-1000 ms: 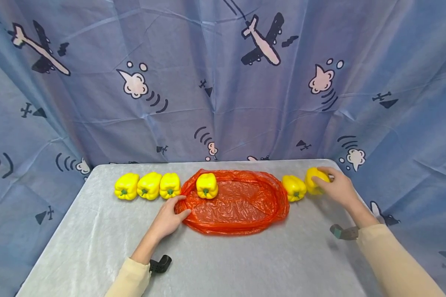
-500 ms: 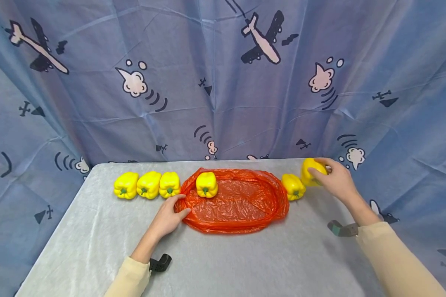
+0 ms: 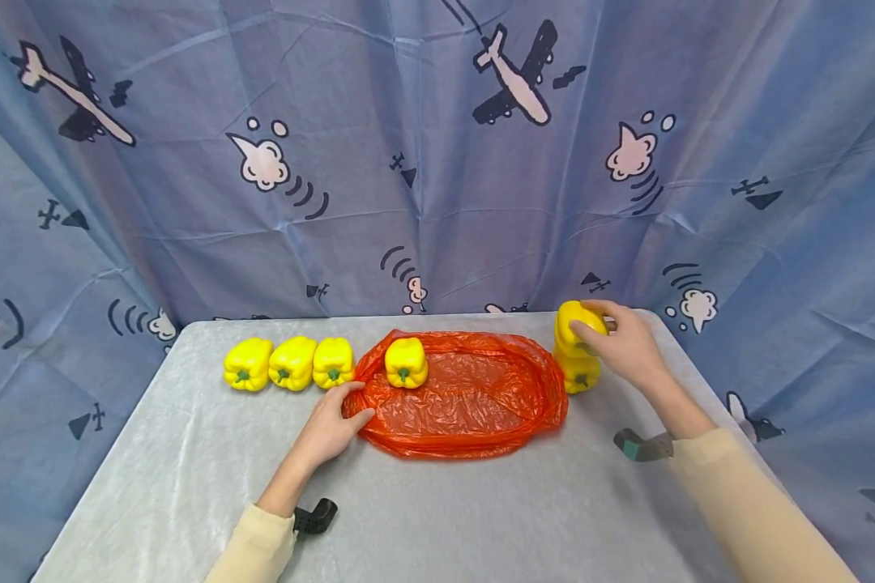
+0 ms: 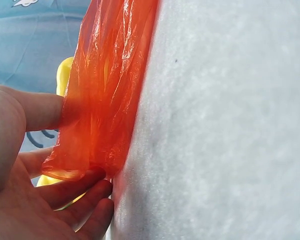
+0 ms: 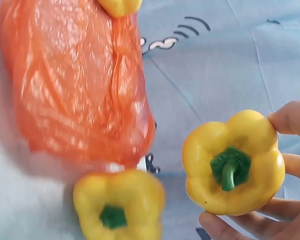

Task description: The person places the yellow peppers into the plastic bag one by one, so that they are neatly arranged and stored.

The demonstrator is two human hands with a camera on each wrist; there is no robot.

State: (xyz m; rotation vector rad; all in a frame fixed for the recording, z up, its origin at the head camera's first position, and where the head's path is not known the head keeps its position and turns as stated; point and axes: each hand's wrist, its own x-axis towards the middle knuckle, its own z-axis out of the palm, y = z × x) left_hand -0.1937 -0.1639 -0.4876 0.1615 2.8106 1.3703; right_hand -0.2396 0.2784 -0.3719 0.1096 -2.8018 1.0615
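Observation:
My right hand (image 3: 627, 344) grips a yellow bell pepper (image 5: 232, 167) by its side, thumb and fingers round it, its green stem towards the right wrist camera. In the head view this pepper (image 3: 574, 320) is raised just above and behind another yellow bell pepper (image 3: 580, 376), partly covering it. An orange-red plastic bag (image 3: 459, 448) lies spread with its mouth upward in the middle of the table. My left hand (image 3: 331, 427) holds the bag's left rim, the thin film (image 4: 107, 100) running between its fingers. One bell pepper (image 3: 406, 364) sits at the bag's left back part.
Three yellow bell peppers (image 3: 292, 363) stand in a row left of the bag, the nearest close to its rim. A grey-white cloth covers the table (image 3: 481, 518). A blue curtain (image 3: 437, 162) with aeroplane prints hangs right behind it.
My right hand has lifted the rightmost bell pepper off the table and carried it left, above the neighbouring pepper. My left hand and the bag have stayed in place.

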